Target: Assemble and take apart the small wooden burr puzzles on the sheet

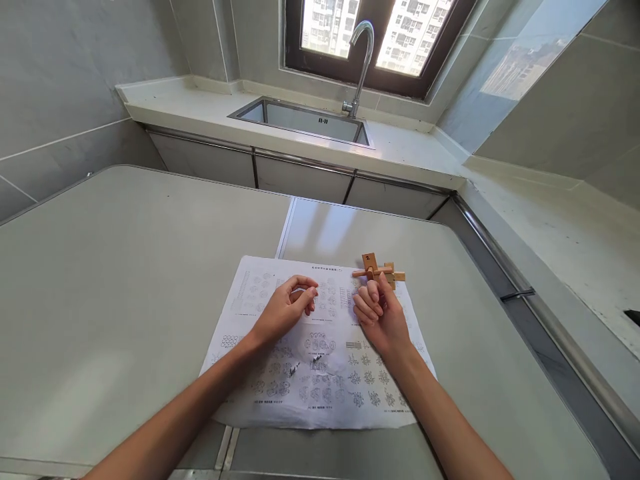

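Note:
My left hand (pixel 289 308) hovers over the middle of a large printed sheet (pixel 240 383), its fingers curled in toward the thumb. The inside of that grip is hidden. Toward the sheet's right side, my right hand (pixel 383 319) is turned partly palm up with the fingers folded. Just beyond its thumb and fingertips is a cluster of wooden puzzle pieces (pixel 390 279), crossed over one another. One flat piece (pixel 369 259) among them bears a "2". The thumb tip overlaps the wood in view; whether it touches cannot be told. The sheet carries many small line diagrams and is torn near its centre.
The sheet lies on a pale table (pixel 125 280) with a seam running through it. Past the far edge stands a white counter (pixel 190 107) with a steel sink (pixel 300 120) and a curved tap (pixel 369 60) below a window. Another counter (pixel 560 220) runs along the right.

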A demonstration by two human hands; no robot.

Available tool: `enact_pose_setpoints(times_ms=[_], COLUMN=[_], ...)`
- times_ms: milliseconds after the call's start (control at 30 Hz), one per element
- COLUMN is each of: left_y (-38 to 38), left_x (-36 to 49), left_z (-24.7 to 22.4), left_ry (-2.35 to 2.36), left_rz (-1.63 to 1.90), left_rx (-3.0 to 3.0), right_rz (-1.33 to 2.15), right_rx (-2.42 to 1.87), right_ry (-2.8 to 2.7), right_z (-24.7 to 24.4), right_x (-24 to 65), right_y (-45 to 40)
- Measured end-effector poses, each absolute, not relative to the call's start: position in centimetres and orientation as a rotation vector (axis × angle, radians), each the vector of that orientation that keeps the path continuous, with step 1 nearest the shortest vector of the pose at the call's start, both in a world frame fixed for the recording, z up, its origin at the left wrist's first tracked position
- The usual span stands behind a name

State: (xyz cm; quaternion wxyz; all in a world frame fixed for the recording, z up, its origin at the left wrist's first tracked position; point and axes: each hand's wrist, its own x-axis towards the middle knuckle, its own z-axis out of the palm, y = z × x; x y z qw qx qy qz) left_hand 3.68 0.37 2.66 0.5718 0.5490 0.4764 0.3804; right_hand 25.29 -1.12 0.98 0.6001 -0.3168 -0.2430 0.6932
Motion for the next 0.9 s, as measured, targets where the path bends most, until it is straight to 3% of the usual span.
enact_pose_setpoints(times_ms=[433, 900], left_y=[0.3, 0.2], left_x=[3.7, 3.8], left_z=[3.2, 3.6], left_ry=[1.130, 1.120], left_rz=[0.894, 0.973], left_rx=[1.289, 1.268], right_rz=[1.317, 1.530], right_rx=[-0.654, -0.430], right_ry=[-0.402, -0.330], right_z=[1.0, -0.9], right_x=[30.8, 32.6], right_y=[0.2, 1.0])
